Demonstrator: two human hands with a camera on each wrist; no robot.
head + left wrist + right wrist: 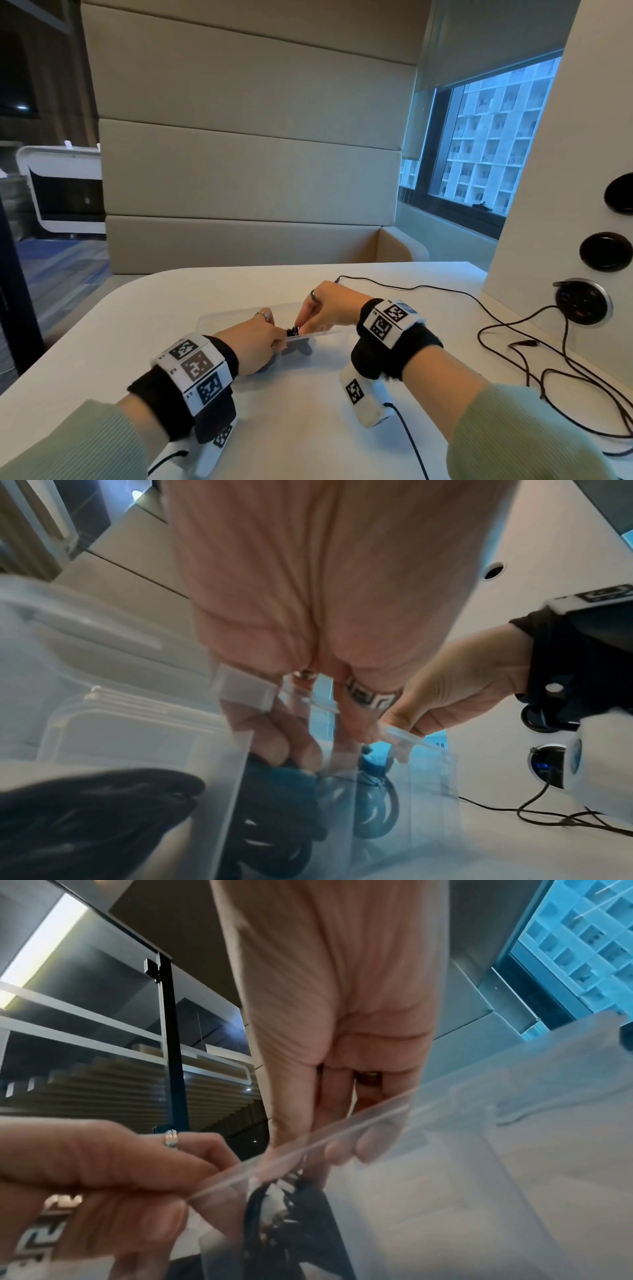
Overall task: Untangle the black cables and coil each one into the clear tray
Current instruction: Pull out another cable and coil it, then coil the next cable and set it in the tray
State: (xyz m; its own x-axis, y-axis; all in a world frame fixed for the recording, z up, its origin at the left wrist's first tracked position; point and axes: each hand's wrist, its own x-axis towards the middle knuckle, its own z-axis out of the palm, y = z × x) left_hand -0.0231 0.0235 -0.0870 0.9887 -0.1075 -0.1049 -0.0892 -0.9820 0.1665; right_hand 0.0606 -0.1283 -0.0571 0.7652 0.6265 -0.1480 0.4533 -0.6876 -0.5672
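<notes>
Two hands meet over the near rim of a clear tray point(219, 317) at the centre of a white table point(120, 342). The left hand point(255, 342), coming in from 8 o'clock, has its fingers curled down inside the tray onto a coiled black cable point(375, 813); the right hand point(325, 308), from 4 o'clock, pinches the top of the same dark bundle point(293, 331) with thumb and forefinger. The tray's plastic walls blur everything behind them, so the number of coils inside cannot be made out, and the left wrist view shows only dark loops smeared by the wall. Fingertips of both hands are partly hidden behind the rim. At 3 o'clock of the tray a loose black cable point(507, 342) trails across the table toward a round socket point(582, 301) in the side panel, its far loops cut off at the frame's right edge. Both wrists carry marker-patterned bands point(193, 371).
</notes>
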